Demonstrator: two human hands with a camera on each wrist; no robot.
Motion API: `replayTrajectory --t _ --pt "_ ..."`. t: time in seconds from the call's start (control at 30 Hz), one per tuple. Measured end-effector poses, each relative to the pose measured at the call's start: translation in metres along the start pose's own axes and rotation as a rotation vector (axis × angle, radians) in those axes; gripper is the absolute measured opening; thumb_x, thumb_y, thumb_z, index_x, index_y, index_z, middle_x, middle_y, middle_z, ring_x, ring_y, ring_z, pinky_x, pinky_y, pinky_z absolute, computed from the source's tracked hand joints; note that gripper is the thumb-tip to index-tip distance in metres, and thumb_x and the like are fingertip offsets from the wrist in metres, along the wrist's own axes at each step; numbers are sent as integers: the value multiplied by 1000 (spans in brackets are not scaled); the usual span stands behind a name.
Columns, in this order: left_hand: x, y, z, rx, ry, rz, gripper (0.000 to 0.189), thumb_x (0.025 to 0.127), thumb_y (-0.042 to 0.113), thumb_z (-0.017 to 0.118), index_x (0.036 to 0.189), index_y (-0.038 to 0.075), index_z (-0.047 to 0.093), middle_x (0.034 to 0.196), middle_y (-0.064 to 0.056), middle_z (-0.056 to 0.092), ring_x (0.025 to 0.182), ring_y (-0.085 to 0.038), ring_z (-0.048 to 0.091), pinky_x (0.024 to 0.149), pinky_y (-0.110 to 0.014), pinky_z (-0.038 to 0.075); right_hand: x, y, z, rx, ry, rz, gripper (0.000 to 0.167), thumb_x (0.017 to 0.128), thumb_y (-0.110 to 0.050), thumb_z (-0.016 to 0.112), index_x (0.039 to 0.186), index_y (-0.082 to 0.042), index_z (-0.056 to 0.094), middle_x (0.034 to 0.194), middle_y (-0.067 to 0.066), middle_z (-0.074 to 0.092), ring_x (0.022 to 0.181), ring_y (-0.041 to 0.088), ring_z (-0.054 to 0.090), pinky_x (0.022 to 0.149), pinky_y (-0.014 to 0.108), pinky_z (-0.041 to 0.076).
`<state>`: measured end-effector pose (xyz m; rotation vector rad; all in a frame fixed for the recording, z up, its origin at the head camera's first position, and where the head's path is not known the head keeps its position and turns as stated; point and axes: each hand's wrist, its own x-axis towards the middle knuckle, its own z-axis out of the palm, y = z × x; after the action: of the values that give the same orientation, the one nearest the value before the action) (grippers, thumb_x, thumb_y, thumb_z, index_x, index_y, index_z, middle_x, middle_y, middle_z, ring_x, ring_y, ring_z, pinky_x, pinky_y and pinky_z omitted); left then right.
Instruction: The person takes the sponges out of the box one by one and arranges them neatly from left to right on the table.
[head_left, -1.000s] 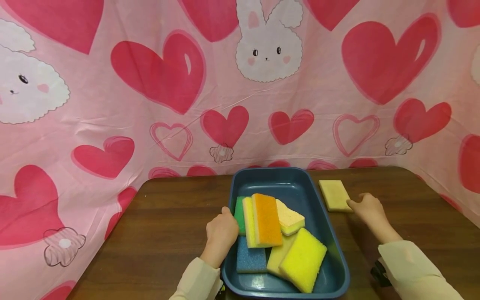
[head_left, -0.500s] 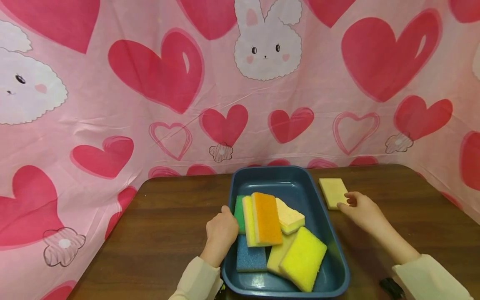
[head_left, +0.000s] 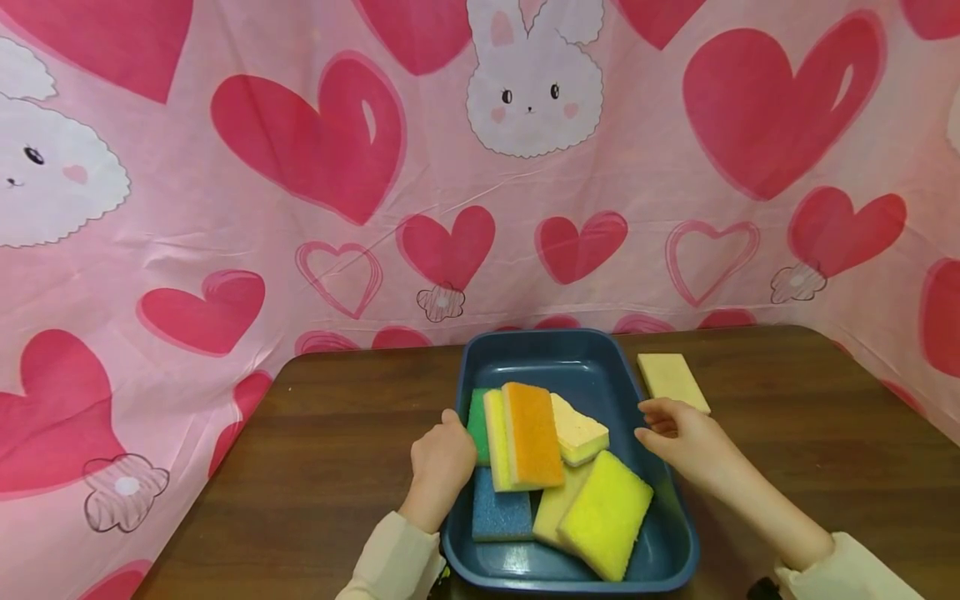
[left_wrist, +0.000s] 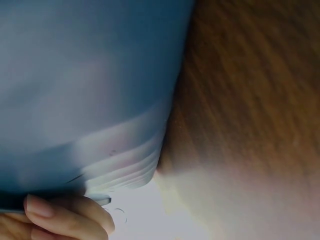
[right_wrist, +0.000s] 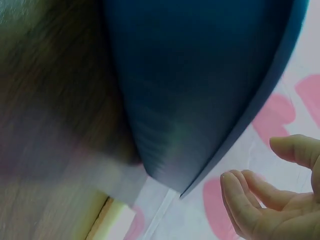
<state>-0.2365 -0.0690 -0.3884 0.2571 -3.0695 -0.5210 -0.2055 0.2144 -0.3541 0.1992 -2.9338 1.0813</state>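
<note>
A dark blue rectangular tray [head_left: 540, 335] holds several sponges. Among them are an orange-faced sponge [head_left: 534, 437], a yellow sponge [head_left: 607, 517], a blue sponge [head_left: 501, 507], a green sponge [head_left: 477, 429] and a pale cut sponge [head_left: 577, 429]. My left hand [head_left: 442, 462] grips the tray's left rim, its fingers [left_wrist: 70, 220] curled at the edge in the left wrist view. My right hand [head_left: 693, 442] hovers at the right rim, thumb and fingers apart with nothing between them. Just beyond it, a flat pale yellow sponge [head_left: 671, 379] lies on the table.
The brown wooden table [head_left: 337, 433] extends to both sides of the tray. Behind it hangs a pink cloth [head_left: 465, 183] printed with hearts and rabbits, close to the table's back edge.
My right hand has moved left from the flat pale sponge to the tray's right rim, leaving that sponge on the table. My left hand has stayed at the left rim.
</note>
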Motion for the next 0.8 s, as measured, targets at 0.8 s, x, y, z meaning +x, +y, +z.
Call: replayTrajectory --t 0.8 --pt "0 0 1 -9 10 -7 18 94 15 47 102 0 50 74 -15 59 64 -26 58 64 -42 49 -5 -19 39 -80 -123 -33 39 81 -13 71 116 2 61 100 11 59 89 21 55 77 41 50"
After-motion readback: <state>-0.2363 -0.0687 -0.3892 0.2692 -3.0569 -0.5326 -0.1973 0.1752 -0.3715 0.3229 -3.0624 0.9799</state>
